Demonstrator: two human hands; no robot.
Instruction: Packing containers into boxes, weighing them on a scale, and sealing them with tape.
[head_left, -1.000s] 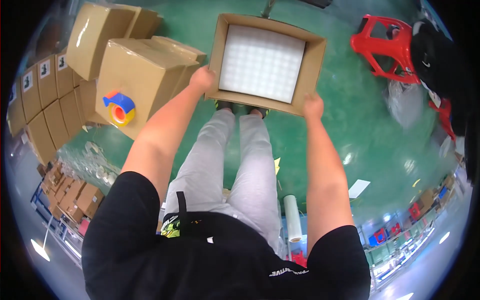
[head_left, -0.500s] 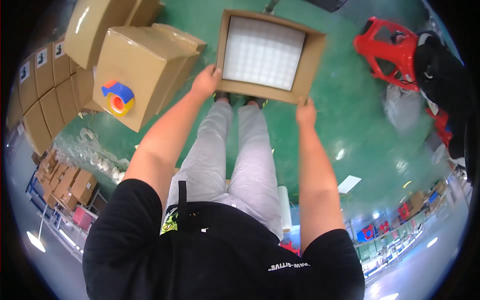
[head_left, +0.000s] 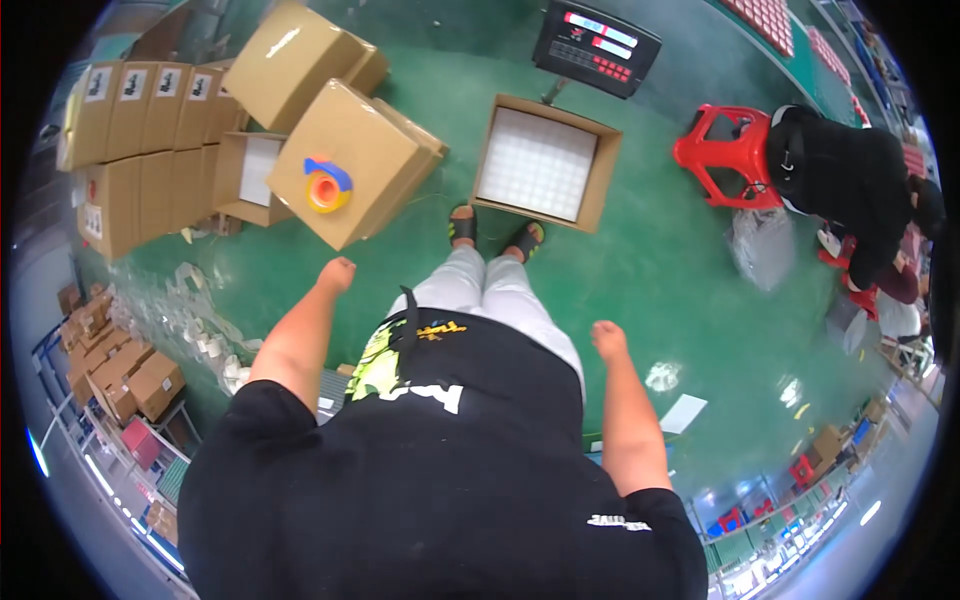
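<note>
An open cardboard box (head_left: pixel 606 178) stands in front of my feet, with a white gridded sheet (head_left: pixel 535 165) inside it. Both hands are off the box. My left hand (head_left: pixel 338 273) hangs below a stack of closed cartons (head_left: pixel 385 145), its fingers curled and nothing visible in them. On the front carton lies a tape dispenser (head_left: pixel 328 187), blue, yellow and orange. To the right of my legs is my right hand (head_left: pixel 607 340), also curled, with nothing showing in it and apart from everything around.
Behind the open box stands a scale display (head_left: pixel 598 48) on a post. Labelled cartons (head_left: pixel 140 100) are stacked at the far left. At right, a person (head_left: pixel 840 165) in black sits on a red stool (head_left: pixel 725 160) beside a clear plastic bag (head_left: pixel 762 248). White paper (head_left: pixel 684 413) lies on the floor.
Both hands have let go of the open box and drawn back toward my body. The box now stands by the scale post, and I appear more upright. The scale display has come fully into view.
</note>
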